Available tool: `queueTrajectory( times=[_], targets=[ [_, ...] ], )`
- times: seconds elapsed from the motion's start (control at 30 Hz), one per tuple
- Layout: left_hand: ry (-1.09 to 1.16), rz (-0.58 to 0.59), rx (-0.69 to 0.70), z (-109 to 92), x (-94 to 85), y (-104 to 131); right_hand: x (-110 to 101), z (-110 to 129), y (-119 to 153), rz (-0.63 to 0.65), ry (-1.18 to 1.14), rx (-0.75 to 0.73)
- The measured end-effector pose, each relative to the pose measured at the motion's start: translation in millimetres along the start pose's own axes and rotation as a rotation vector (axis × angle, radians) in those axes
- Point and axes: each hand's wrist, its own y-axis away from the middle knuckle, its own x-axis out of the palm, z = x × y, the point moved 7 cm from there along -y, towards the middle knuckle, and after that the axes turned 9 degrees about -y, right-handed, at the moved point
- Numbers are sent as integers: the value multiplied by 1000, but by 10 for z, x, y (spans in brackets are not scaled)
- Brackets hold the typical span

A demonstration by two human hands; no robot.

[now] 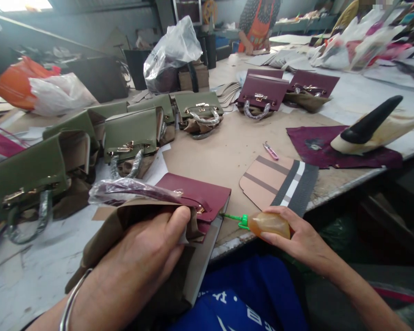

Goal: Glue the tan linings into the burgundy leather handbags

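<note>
A maroon handbag lies in front of me with its brown lining pulled outward and plastic wrap round its handle. My left hand is closed on the bag's lining edge, thumb on top; the fingertips are hidden inside. My right hand is wrapped round an amber glue bottle with a green nozzle. The nozzle's tip reaches the bag's right side edge, by the grey panel; whether it touches I cannot tell. Right of the bag lies a flat pink-beige panel with dark and white strips.
Several olive handbags stand at the left, and maroon bags farther back. Pink-handled snips lie mid-table. A black-handled tool rests on maroon material at the right. A person in an orange apron stands across the table.
</note>
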Motion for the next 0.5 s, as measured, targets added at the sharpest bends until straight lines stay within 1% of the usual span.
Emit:
queueTrajectory(
  times=[0.1, 0.17, 0.3, 0.4, 0.5],
  targets=[
    [8, 20, -5, 5, 21, 9, 27, 23, 43, 29, -20, 26],
    [1, 47, -25, 9, 36, 12, 40, 50, 53, 34, -18, 10],
    [-20, 105, -43, -4, 52, 13, 44, 84, 43, 6, 6, -49],
    [-6, 112, -49, -6, 45, 10, 46, 93, 39, -9, 18, -55],
    [13, 156, -73, 11, 62, 12, 104, 113, 61, 51, -2, -48]
  ],
)
